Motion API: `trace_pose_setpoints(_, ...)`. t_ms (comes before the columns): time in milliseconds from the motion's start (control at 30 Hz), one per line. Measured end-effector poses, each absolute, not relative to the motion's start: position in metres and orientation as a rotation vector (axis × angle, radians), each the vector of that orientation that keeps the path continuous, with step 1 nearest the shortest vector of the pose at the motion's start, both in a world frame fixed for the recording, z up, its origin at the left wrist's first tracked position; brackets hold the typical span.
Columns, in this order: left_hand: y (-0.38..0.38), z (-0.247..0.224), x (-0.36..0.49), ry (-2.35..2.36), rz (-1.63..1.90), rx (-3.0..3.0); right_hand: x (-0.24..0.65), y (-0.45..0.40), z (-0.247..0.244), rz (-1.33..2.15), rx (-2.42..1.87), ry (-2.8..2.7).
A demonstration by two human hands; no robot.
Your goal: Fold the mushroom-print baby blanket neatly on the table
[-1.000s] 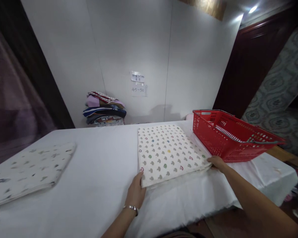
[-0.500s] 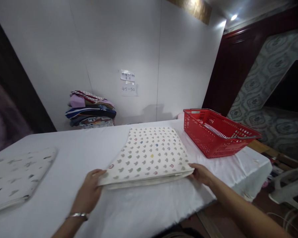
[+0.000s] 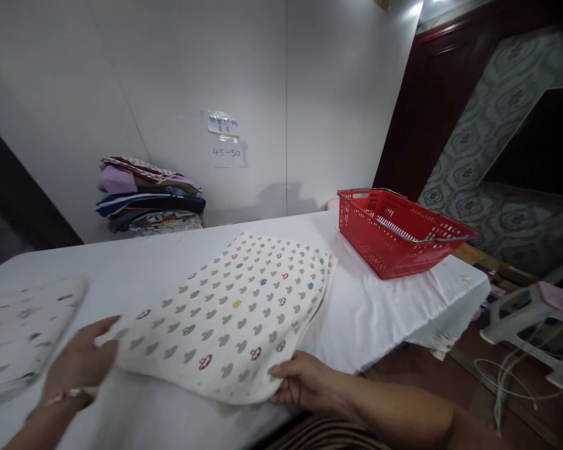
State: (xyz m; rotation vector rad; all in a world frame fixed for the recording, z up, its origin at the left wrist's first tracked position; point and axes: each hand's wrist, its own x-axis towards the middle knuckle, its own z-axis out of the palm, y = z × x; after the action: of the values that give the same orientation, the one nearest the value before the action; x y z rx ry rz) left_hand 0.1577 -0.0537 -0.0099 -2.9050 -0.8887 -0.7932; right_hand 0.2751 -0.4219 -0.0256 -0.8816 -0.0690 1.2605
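A folded white cloth printed with small mushrooms lies turned at an angle on the white-covered table. My right hand pinches its near right corner, thumb on top and the other fingers beneath. Just beyond the left corner, my left hand hovers with thumb and fingers apart, somewhat blurred; it wears a silver bracelet. No cloth shows between its fingers. To the left lies a second folded white cloth with a sparse dark print.
A red plastic basket with metal handles stands at the table's right end. Against the wall at the back left is a stack of folded fabrics. A pale plastic stool and loose cables are on the floor at right.
The mushroom-print cloth has turned, its near right corner drawn towards me by my right hand. My left hand has let go of the left corner and moved left. The view has shifted slightly.
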Motion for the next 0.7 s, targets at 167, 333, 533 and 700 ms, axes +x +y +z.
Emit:
trace_pose_setpoints(167,-0.214,-0.024,0.17,0.09,-0.725,-3.334,0.277,-0.414,-0.016,1.212,-0.893,-0.093)
trace_pose_setpoints(333,-0.277,-0.047,0.173,0.022,-0.77,-3.29,0.276,-0.408,-0.006,1.075,-0.917,-0.093)
trace_pose_setpoints(533,-0.25,-0.046,0.171,0.09,-0.736,-3.341,0.282,-0.425,-0.014,1.231,-1.04,-0.251)
trace_pose_setpoints(700,-0.227,-0.028,0.15,0.196,-0.941,-3.329,0.341,-0.457,-0.011,1.254,-1.32,-0.517)
